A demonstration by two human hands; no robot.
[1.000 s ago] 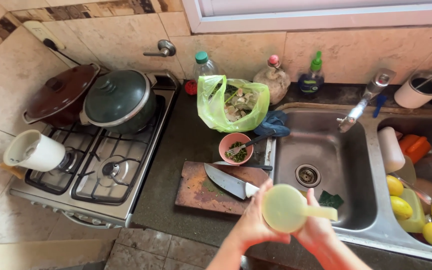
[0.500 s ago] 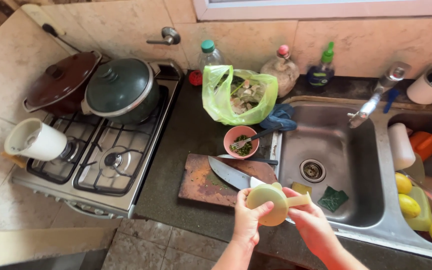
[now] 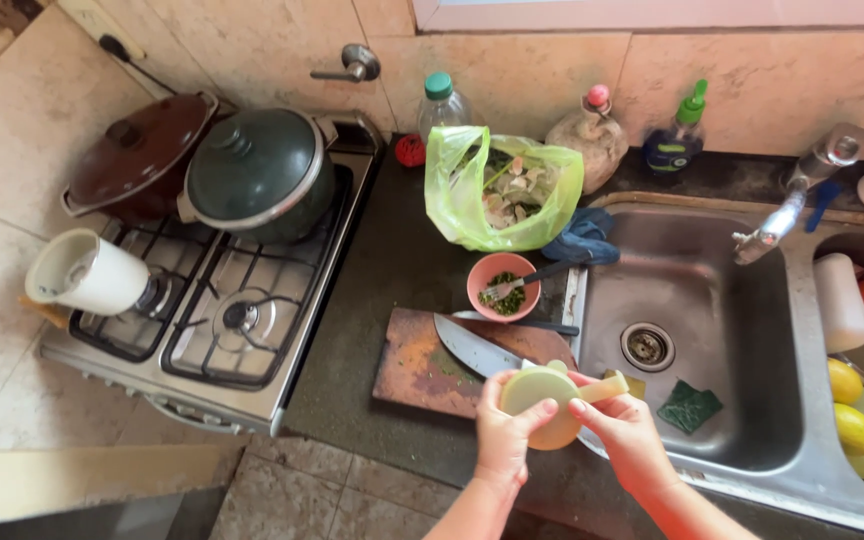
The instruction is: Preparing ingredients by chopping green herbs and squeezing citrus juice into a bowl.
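While over the counter | left hand grip closed on pale scoop | right hand pinching its handle

a home kitchen, told by the gas stove with pots, steel sink, tiled wall and cutting board.

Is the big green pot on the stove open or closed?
Closed. The green pot has its lid sitting flat on top, knob up.

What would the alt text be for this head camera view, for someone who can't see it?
Left hand and right hand hold a pale green cup at the counter's front edge, beside a knife on a wooden cutting board. A sink lies right, a gas stove left.
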